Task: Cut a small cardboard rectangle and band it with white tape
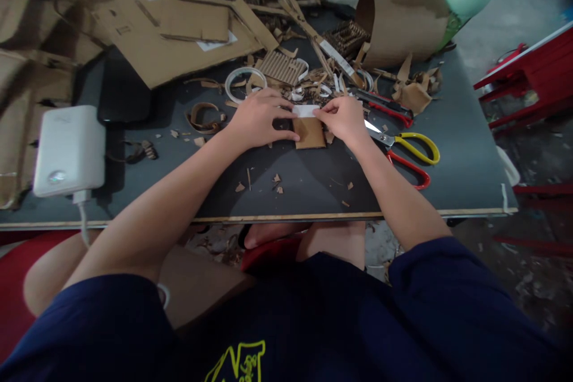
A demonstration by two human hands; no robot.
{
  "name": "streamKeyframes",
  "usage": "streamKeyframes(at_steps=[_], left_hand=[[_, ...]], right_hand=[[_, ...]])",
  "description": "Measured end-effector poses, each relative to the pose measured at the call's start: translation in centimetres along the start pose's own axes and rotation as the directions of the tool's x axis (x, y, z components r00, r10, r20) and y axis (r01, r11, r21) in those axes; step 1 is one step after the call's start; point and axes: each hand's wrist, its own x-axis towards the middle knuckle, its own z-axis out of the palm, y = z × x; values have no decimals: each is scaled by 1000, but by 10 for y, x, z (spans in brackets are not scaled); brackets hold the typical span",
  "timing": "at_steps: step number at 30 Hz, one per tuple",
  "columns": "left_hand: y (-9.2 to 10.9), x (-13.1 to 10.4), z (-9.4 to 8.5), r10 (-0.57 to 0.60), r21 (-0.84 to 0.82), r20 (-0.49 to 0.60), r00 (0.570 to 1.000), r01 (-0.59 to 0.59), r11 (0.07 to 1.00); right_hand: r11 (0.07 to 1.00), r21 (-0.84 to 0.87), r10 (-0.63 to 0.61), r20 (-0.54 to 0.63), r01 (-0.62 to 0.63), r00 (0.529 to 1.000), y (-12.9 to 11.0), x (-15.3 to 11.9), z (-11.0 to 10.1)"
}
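A small rectangular cardboard piece [310, 133] lies on the dark tabletop between my hands, with a white paper strip [305, 110] along its far edge. My left hand [263, 119] steadies the cardboard piece from the left, thumb on its near left corner and fingertips by the strip's left end. From the other side, my right hand [344, 116] pinches the strip's right end between thumb and fingers. Scissors [394, 140] with one yellow and one red handle lie right of my right hand, their blades partly hidden behind it.
Behind my hands are a white tape ring [245, 83], a ridged cardboard piece [281, 67], a red-handled cutter [388, 108] and many scraps. Larger cardboard sheets [147, 54] lie back left. A white power bank [69, 149] is at left, a cardboard tube [405, 27] at back right.
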Motion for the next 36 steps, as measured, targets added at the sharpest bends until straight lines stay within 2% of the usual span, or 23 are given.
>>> streamKeyframes(at_steps=[10, 16, 20, 28, 36], left_hand=[[1, 0, 0, 14, 28, -8, 1000, -14, 1000], [-2, 0, 3, 54, 54, -46, 997, -51, 997], [-3, 0, 4, 57, 54, -54, 997, -54, 997], [1, -2, 2, 47, 94, -43, 998, -43, 995], [4, -4, 1, 69, 208, -7, 998, -66, 976]], right_hand=[[991, -117, -67, -66, 59, 996, 0, -2, -2], [974, -226, -47, -132, 16, 990, -1, -2, -4], [979, -200, -64, -140, 35, 988, 2, -2, -3], [954, -214, -249, -179, 209, 952, 12, 0, 4], [926, -290, -297, -174, 240, 939, 16, 0, 6]])
